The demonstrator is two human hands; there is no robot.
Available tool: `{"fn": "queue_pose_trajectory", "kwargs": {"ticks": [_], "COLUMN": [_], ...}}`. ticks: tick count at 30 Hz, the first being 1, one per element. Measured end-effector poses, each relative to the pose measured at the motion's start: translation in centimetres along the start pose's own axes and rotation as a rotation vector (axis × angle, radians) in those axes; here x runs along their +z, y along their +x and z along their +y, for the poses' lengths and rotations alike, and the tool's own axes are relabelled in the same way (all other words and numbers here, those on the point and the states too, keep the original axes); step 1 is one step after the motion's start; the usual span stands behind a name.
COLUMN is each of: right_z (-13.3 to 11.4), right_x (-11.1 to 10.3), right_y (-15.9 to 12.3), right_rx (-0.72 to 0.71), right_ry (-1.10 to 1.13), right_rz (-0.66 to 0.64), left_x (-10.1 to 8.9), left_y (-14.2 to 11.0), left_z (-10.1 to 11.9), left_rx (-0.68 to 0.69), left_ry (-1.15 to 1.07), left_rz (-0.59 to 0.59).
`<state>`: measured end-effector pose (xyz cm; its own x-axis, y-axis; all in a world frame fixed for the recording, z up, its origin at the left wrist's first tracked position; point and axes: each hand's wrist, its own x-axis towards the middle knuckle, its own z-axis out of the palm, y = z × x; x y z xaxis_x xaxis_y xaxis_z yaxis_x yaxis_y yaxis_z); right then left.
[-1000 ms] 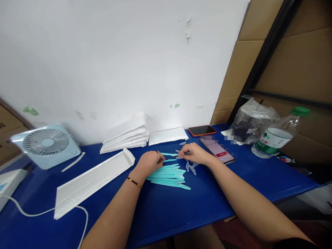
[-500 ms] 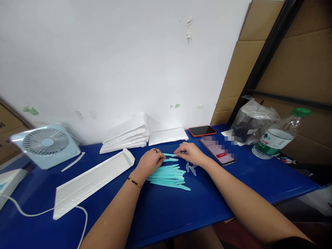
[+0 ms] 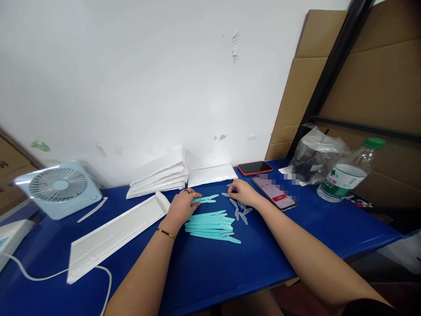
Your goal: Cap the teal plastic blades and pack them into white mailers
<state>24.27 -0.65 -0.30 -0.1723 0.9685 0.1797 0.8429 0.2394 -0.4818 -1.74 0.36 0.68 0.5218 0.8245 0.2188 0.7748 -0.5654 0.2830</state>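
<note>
Table (image 3: 204, 272): blue top, front edge running from 6 to 4 o'clock; broad bare stretch between that edge and the work, crossed only by the two forearms.
Wall: white, closing the table's far edge at 12 o'clock; cardboard sheets lean at 2 o'clock.
Long white mailer (image 3: 115, 235): lies slantwise at 8 o'clock of the hands, open end just beside the left wrist.
Fan (image 3: 59, 188): pale blue, at 9 o'clock near the left table edge; white cable (image 3: 49, 274) trails toward the front edge.
Mailer stack (image 3: 159, 175): against the wall at 11 o'clock.
Bottle (image 3: 345, 175): green cap, at 3 o'clock, well apart from the hands, beside a plastic bag (image 3: 315, 158).
Phones: lit phone (image 3: 274, 193) just beside the right wrist; dark phone (image 3: 255, 167) behind it.
Teal sticks pile (image 3: 210, 226): neat heap at 6 o'clock of the hands, lying on the table.
Left hand (image 3: 182, 206): fingers pinched on the near end of a teal stick (image 3: 205, 199).
Right hand (image 3: 241, 193): fingertips closed on a clear cap (image 3: 226, 194); more clear caps (image 3: 240, 213) loose just below it.
</note>
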Motion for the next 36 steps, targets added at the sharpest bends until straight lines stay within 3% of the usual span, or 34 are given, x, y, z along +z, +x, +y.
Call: {"fn": "queue_pose_trajectory", "kwargs": {"ticks": [2,5,9,14,24,32,36], "right_z": [0.0,0.0,-0.2,-1.0,-1.5,-3.1,-2.1], "right_x": [0.0,-0.2,-1.1,-2.1,-2.1,-0.7,-1.6], "right_y": [0.0,-0.1,-0.8,-1.9,-2.1,-1.7,-1.6], "right_rx": [0.011,-0.034,-0.063,-0.166,-0.193,-0.255,-0.291], "right_ry": [0.015,0.011,0.109,0.291,0.273,0.272,0.166], "right_rz": [-0.005,0.030,0.040,-0.099,-0.143,-0.080,-0.019], "left_x": [-0.4,-0.7,-0.8,-0.7,-0.8,-0.7,-0.8], "left_y": [-0.3,-0.6,-0.6,-0.4,-0.4,-0.2,-0.4], "left_z": [0.8,1.8,2.5,2.4,1.5,2.2,1.9], "left_rx": [0.033,0.095,0.099,0.124,0.120,0.127,0.103], "left_ry": [-0.046,-0.139,-0.100,-0.002,-0.066,-0.022,-0.049], "left_rz": [-0.014,-0.164,-0.264,-0.177,-0.111,-0.075,-0.042]}}
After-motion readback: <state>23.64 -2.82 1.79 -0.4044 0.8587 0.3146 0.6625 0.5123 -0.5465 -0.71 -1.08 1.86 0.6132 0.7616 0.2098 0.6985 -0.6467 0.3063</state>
